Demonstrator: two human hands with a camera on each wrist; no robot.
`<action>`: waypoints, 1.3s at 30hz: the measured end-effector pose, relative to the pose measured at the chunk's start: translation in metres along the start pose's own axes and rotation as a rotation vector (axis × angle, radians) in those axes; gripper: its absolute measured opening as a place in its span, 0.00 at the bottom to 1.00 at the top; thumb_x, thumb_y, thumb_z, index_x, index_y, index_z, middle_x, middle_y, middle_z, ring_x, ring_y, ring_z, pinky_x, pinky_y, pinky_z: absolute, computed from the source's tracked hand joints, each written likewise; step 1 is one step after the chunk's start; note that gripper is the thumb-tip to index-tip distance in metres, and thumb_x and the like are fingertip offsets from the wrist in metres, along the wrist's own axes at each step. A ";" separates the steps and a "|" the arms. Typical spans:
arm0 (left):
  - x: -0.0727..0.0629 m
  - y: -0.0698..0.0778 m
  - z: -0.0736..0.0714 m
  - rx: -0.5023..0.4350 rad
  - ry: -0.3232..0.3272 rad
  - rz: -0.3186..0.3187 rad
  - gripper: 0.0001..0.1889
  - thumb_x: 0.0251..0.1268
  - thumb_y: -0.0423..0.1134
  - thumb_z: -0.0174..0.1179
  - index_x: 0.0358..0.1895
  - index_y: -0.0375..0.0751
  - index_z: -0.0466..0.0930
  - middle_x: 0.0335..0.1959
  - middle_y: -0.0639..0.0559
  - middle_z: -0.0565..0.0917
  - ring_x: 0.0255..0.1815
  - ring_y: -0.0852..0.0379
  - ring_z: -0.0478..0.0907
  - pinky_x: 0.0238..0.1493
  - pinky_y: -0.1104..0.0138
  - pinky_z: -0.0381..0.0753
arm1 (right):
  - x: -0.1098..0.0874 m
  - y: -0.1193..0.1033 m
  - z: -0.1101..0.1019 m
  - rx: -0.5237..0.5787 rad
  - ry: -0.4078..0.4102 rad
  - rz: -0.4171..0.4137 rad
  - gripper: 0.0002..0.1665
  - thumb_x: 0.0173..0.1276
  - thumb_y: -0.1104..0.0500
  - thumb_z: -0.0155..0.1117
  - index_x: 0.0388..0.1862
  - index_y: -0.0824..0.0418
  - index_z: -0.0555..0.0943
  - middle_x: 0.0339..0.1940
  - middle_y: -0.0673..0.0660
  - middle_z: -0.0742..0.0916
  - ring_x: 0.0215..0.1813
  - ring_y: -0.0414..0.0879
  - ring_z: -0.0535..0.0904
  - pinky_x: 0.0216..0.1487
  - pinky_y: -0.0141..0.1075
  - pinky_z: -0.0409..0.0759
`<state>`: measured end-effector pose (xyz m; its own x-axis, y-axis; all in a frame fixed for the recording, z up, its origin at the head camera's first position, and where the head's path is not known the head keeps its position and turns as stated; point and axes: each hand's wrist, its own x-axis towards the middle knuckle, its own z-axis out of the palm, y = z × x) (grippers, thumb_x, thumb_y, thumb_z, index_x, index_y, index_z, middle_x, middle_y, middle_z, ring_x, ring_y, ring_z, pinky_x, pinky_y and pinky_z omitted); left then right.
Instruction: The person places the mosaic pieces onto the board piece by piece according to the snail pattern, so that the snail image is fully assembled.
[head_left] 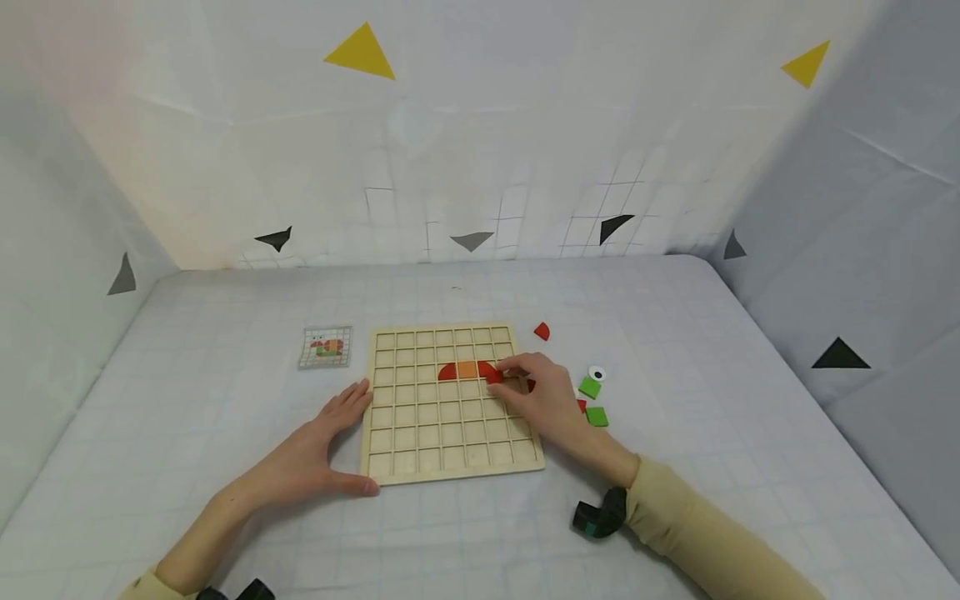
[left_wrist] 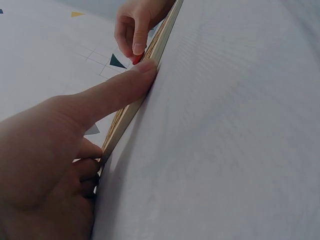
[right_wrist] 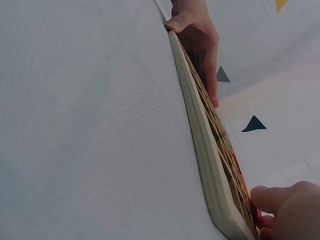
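A wooden grid board lies flat on the table. My left hand rests against its left side, fingers at the left edge and thumb at the near left corner. In the board's upper middle sit a red quarter-circle tile and an orange square tile. Right of the orange one, my right hand pinches a red tile between thumb and fingers, low over the grid. Another red piece shows just beside these fingertips. In the left wrist view, the right hand has red at its fingertips.
Right of the board lie a red quarter-circle tile, a white eye disc, a green tile and another green tile. Red bits show partly behind the right hand. A pattern card lies left of the board.
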<state>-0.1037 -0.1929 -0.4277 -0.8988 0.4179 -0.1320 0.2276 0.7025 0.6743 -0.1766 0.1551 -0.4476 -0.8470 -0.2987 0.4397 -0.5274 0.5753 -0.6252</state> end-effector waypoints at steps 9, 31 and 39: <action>0.000 0.001 0.000 0.008 -0.001 -0.003 0.65 0.38 0.69 0.75 0.80 0.44 0.51 0.83 0.53 0.46 0.83 0.40 0.40 0.77 0.39 0.46 | -0.002 0.005 0.001 0.032 0.020 -0.073 0.18 0.55 0.56 0.81 0.43 0.60 0.86 0.38 0.52 0.88 0.38 0.43 0.80 0.36 0.34 0.80; 0.000 0.001 0.000 -0.006 -0.005 -0.002 0.65 0.39 0.68 0.75 0.81 0.44 0.51 0.83 0.53 0.45 0.83 0.39 0.39 0.77 0.39 0.45 | -0.003 0.004 0.001 0.038 0.009 -0.133 0.14 0.59 0.69 0.74 0.44 0.63 0.85 0.42 0.54 0.89 0.45 0.45 0.83 0.42 0.37 0.83; -0.001 0.001 0.000 -0.003 -0.002 -0.002 0.65 0.39 0.69 0.74 0.81 0.46 0.51 0.83 0.54 0.45 0.83 0.40 0.39 0.77 0.39 0.45 | -0.002 0.004 0.001 -0.005 0.032 -0.116 0.14 0.59 0.66 0.76 0.44 0.61 0.86 0.42 0.52 0.89 0.44 0.45 0.82 0.40 0.38 0.82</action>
<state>-0.1028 -0.1926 -0.4272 -0.8985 0.4177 -0.1351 0.2246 0.7018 0.6761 -0.1772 0.1577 -0.4514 -0.7778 -0.3390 0.5292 -0.6212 0.5419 -0.5660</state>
